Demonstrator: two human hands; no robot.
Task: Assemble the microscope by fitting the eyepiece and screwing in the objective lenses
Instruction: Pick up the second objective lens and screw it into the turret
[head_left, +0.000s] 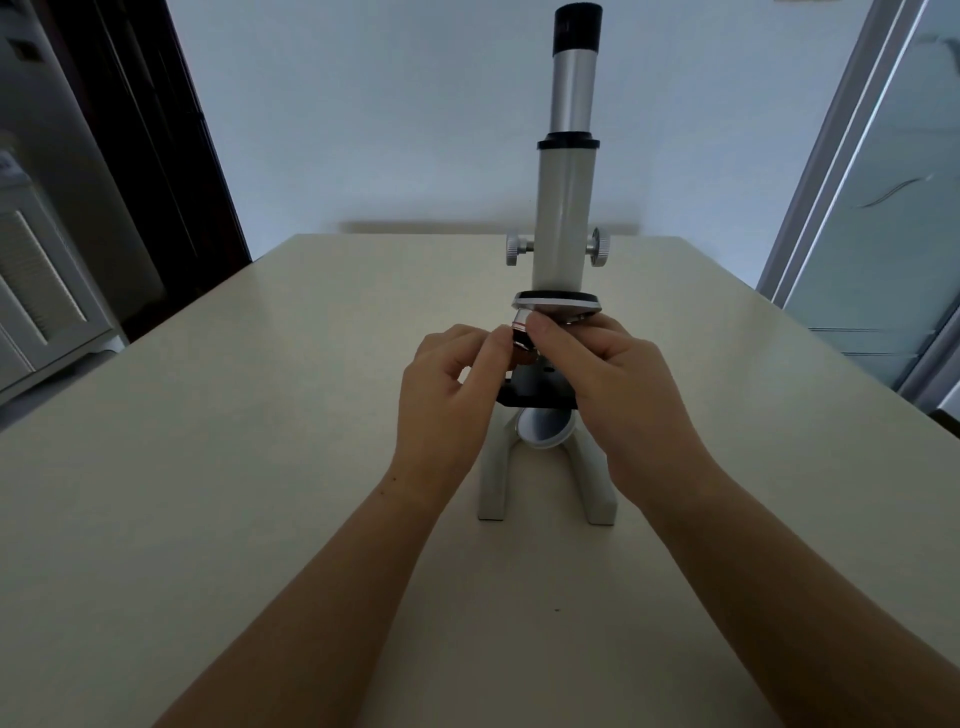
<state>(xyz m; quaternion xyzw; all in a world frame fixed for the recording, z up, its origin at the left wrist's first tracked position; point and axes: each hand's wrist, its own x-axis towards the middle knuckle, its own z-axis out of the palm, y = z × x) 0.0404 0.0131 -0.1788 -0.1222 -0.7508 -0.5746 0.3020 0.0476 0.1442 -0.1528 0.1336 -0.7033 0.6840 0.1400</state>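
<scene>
A white microscope (565, 218) stands upright in the middle of the table. Its black eyepiece (576, 26) sits on top of the silver tube. Under the round nosepiece (558, 303) hangs a small objective lens (521, 336) with a red ring, tilted a little. My left hand (447, 384) pinches the lens from the left. My right hand (608, 384) grips it from the right, thumb on top, and covers part of the black stage (535, 389). The lens's lower end is hidden by my fingers. I cannot tell whether other lenses sit on the nosepiece.
The cream table (260, 467) stretches all around the microscope's U-shaped base (493, 488). A round mirror (545, 426) sits under the stage. Focus knobs (519, 248) stick out on both sides of the tube. A white cabinet (41, 291) stands at the left, a glass door (893, 182) at the right.
</scene>
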